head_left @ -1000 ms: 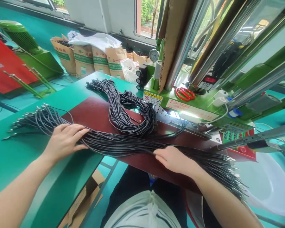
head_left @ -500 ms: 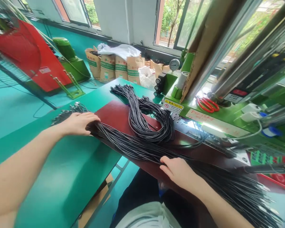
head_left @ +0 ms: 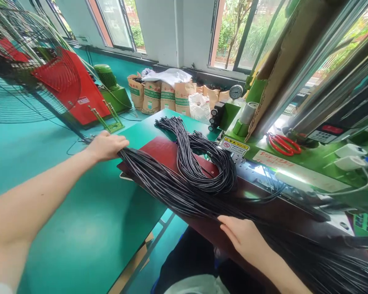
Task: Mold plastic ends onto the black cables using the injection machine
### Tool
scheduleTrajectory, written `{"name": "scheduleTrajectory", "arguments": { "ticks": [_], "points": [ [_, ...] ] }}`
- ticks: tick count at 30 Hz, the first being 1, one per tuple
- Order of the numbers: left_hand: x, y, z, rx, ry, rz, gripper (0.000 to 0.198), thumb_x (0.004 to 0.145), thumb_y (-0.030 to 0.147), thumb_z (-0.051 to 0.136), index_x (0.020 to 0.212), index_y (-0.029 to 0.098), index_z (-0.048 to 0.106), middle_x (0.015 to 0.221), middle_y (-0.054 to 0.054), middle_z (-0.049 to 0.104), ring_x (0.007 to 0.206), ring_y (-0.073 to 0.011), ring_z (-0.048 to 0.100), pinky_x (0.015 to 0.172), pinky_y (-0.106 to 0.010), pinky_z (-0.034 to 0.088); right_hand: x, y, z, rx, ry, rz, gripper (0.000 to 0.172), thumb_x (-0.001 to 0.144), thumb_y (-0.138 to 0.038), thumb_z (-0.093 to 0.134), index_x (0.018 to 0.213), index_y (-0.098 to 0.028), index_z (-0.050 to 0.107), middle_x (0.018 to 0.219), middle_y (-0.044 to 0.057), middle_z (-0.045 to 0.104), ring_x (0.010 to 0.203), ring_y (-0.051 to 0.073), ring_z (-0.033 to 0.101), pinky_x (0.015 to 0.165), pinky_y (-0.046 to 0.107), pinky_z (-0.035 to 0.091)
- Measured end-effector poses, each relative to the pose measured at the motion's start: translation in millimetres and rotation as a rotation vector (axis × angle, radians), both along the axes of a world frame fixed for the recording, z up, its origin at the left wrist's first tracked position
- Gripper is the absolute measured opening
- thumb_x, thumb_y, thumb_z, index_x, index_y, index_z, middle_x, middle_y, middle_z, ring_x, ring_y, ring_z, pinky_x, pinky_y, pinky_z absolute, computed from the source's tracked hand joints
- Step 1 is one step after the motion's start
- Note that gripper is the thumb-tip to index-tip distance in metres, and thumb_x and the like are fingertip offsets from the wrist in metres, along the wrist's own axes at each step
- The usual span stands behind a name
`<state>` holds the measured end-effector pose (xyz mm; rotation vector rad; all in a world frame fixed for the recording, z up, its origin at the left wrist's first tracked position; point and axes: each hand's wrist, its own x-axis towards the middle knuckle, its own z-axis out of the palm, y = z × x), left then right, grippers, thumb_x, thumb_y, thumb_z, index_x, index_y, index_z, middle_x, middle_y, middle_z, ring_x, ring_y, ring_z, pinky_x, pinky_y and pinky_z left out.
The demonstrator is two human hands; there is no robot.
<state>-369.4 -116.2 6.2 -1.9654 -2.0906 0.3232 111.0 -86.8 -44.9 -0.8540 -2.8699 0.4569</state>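
A long bundle of black cables point(head_left: 171, 190) lies across the dark red board point(head_left: 159, 149) and runs off to the lower right. Around its far left end my left hand point(head_left: 106, 146) is closed, just above the green table point(head_left: 88, 228). Farther right, my right hand point(head_left: 241, 232) has its fingers wrapped on the near edge of the same bundle. Behind the bundle rests a second, looped bundle of black cables point(head_left: 187, 157), which neither hand touches.
A green machine point(head_left: 251, 139) with metal columns stands at the right, red-handled scissors point(head_left: 283, 145) on it. Paper sacks point(head_left: 151, 98) are beyond the table. A wire-cage fan point(head_left: 27, 81) is at the left. Cardboard point(head_left: 131, 265) shows below the table.
My left hand has closed on the bundle's left end and lifted it a little; the silvery ends left of it are now hidden. My right hand stays at the bundle. The view has shifted.
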Motion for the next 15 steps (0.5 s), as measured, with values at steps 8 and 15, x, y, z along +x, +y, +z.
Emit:
{"name": "scheduleTrajectory", "arguments": {
  "ticks": [8,15],
  "points": [
    [-7,-27,-32.3,0.084,-0.044,0.389,0.046,0.094,0.028,0.013,0.099,0.007,0.054,0.093,-0.003,0.052,0.099,-0.0209,0.049,0.083,-0.041,0.035,-2,-11,-9.0,0.338,-0.195,0.014,0.047,0.074,0.000,0.045,0.117,-0.016,0.052,0.071,0.001,0.062,0.049,0.014,0.055,0.045,0.028,0.025],
    [-54,-58,-62.4,0.134,-0.102,0.492,0.046,0.086,0.041,0.027,0.119,0.013,0.044,0.104,-0.007,0.053,0.088,-0.0193,0.051,0.074,-0.032,0.042,-33,-12,5.4,0.410,-0.232,0.064,0.042,0.076,-0.005,0.048,0.117,-0.012,0.049,0.069,0.003,0.057,0.050,0.016,0.054,0.042,0.030,0.020]
  ]
}}
